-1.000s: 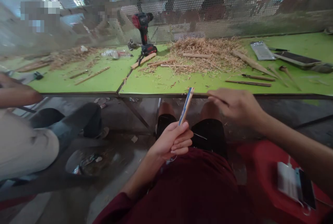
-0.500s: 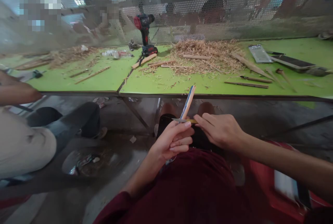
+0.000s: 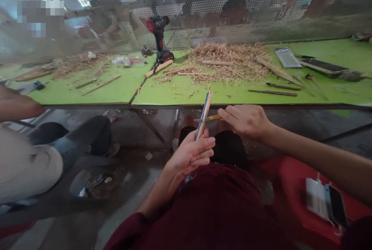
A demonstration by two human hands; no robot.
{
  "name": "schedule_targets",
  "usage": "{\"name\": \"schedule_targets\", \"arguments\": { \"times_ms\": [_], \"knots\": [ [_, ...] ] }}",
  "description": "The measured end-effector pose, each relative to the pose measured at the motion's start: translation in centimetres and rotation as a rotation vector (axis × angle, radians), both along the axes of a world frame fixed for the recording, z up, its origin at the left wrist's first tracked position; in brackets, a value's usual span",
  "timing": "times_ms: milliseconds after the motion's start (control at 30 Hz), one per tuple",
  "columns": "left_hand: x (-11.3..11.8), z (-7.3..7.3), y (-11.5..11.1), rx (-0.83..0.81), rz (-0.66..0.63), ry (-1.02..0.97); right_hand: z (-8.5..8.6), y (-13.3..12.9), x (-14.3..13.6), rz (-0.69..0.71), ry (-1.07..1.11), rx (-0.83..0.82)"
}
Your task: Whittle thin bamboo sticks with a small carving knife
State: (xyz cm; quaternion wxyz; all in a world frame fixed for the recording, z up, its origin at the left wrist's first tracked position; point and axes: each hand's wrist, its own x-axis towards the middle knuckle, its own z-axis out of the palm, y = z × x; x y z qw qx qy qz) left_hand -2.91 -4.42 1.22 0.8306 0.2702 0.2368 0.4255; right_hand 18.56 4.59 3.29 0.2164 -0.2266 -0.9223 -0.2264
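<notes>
My left hand [image 3: 193, 153] is closed around the lower end of a narrow wooden strip [image 3: 205, 111] with a blue edge, which points up and away toward the table. In my right hand [image 3: 247, 121], the fingers pinch the yellow handle of a small knife [image 3: 214, 117]. The knife's pale blade lies across the strip, above my left fingers. Both hands are in front of the table's near edge, over my lap.
Wood shavings [image 3: 232, 58] are heaped on the green table [image 3: 174, 97]. A cordless drill [image 3: 159, 38] stands behind. Wooden sticks, a phone [image 3: 324, 66] and a packet [image 3: 288, 57] lie right. Another person's arm [image 3: 19, 102] is at left; a red seat [image 3: 296, 188] is at lower right.
My right hand and the knife have moved up and forward, from beside my left thumb to farther up the strip. The strip now stands more upright in my left hand.
</notes>
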Motion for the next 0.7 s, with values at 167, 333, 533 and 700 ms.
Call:
{"name": "schedule_targets", "arguments": {
  "times_ms": [167,333,533,700],
  "knots": [
    [-0.2,0.1,-1.3,0.019,-0.076,-0.002,1.1,6.6,3.6,-0.292,0.182,-0.125],
    [-0.3,-0.9,-2.0,-0.012,-0.149,-0.135,3.9,9.5,6.9,-0.584,0.291,-0.009],
    [-0.4,-2.1,-0.7,-0.083,-0.16,-0.298,2.5,0.5,2.5,-0.257,0.308,-0.161],
    [-0.1,-1.7,-0.9,-0.124,-0.166,-0.33,-1.1,-3.4,0.0,-0.031,0.186,-0.079]
  ]
}}
